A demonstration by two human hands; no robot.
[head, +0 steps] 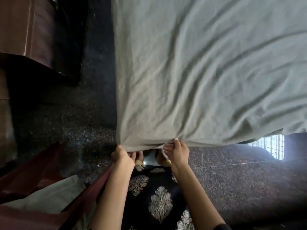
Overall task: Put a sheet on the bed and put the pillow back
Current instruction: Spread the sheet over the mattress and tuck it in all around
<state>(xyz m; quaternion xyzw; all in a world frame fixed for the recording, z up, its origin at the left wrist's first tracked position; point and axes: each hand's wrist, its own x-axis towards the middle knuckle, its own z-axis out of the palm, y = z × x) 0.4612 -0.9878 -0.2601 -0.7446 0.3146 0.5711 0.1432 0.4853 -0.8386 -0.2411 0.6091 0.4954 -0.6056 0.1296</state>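
Head cam, looking straight down. I see both hands on the near edge of the sheet [199,72], close together by its near left corner.

- left hand [123,157]: fingers curled round the hem at the corner, gripping it.
- right hand [178,152]: thumb on top of the hem, fingers under it, pinching the cloth.
- Sheet is grey-green and creased, and spreads away from the hands over most of the view. Folds run up and to the right. Its near edge is off the floor and sags between the hands and the right side.
- I can't tell what's under the sheet, it covers everything there. No bed surface that I can make out.
- floor [240,180]: dark speckled stone, with a bright window reflection [269,145] on it just below the sheet's right edge.
- Dark brown furniture [38,30] at upper left, well apart from the sheet.
- Lower left, beside the left forearm: maroon cloth [33,173] with white fabric [49,195] in it. Can't tell if that's the pillow.
- Dark dress [159,201] with pale floral motifs between the forearms, and feet [139,163] just below the hem.
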